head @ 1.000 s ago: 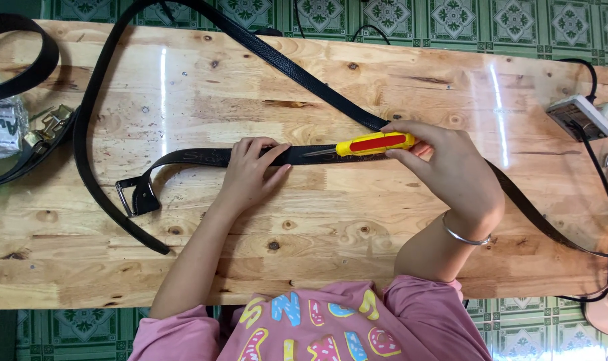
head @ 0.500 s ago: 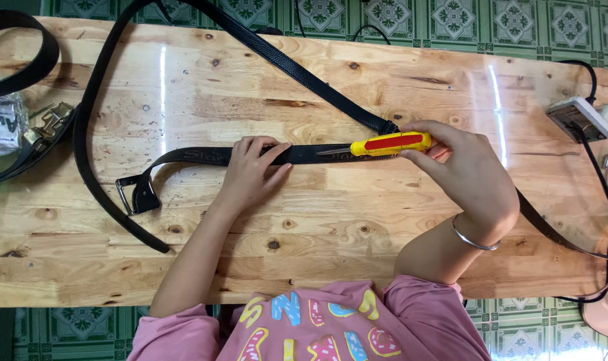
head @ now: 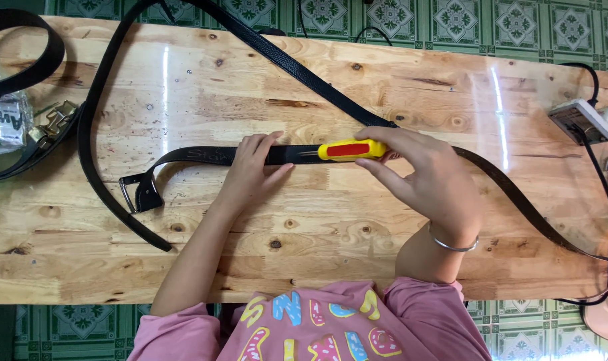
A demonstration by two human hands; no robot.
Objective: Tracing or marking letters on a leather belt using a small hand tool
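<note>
A long wooden table (head: 183,87) of knotty, glossy planks runs left to right under me, over a green patterned tile floor (head: 397,17). A black leather belt (head: 210,155) lies along the middle of the table; its metal buckle (head: 131,194) sits at its left end, and the strap goes on to the right, passing under both my hands. A second black strap (head: 297,67) crosses diagonally from the far side down toward my right hand. At the far left lie more coiled belts (head: 23,60) and a small clear packet (head: 3,124). At the right edge sits a white power socket (head: 580,120) with a black cable.

My left hand (head: 254,170) lies flat on the belt, fingers spread and pressing it to the table, gripping nothing. My right hand (head: 427,180) is closed around a yellow and red utility knife (head: 347,150), thumb and fingers pinching its handle, the tip pointing left along the belt, just right of my left fingertips. A silver bangle (head: 454,244) circles my right wrist.
</note>
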